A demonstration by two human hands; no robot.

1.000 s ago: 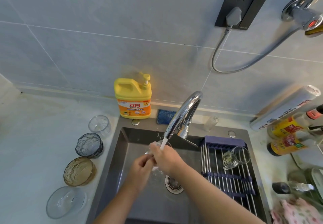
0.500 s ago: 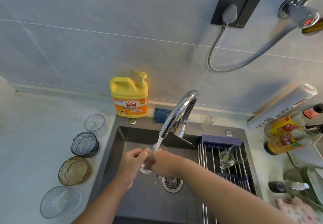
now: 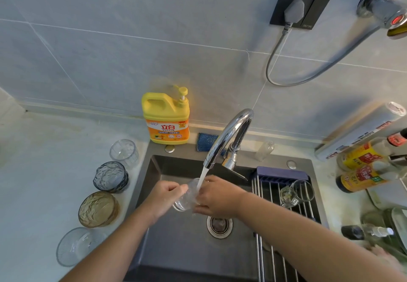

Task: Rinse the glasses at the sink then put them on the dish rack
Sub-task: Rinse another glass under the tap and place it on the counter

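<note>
A small clear glass [image 3: 187,198] is held between both hands over the dark sink [image 3: 176,248], under the running stream from the chrome tap [image 3: 229,134]. My left hand [image 3: 164,198] pinches its rim from the left. My right hand [image 3: 217,195] wraps its right side. A clear glass mug [image 3: 295,192] lies on the metal dish rack [image 3: 275,257] over the sink's right part. On the counter to the left stand a clear ribbed glass [image 3: 124,152], a blue-grey glass [image 3: 111,179], an amber glass [image 3: 98,209] and a clear bowl-shaped glass [image 3: 77,245].
A yellow detergent bottle [image 3: 166,118] and a blue sponge [image 3: 207,141] sit behind the sink. Sauce bottles [image 3: 370,167] and a foil roll [image 3: 361,129] crowd the right counter. A small clear bottle [image 3: 265,150] stands by the tap base. The drain [image 3: 219,225] is below my hands.
My hands have turned the glass under the stream, and my left hand has shifted from under my right hand to the glass's left side. The view has tilted slightly.
</note>
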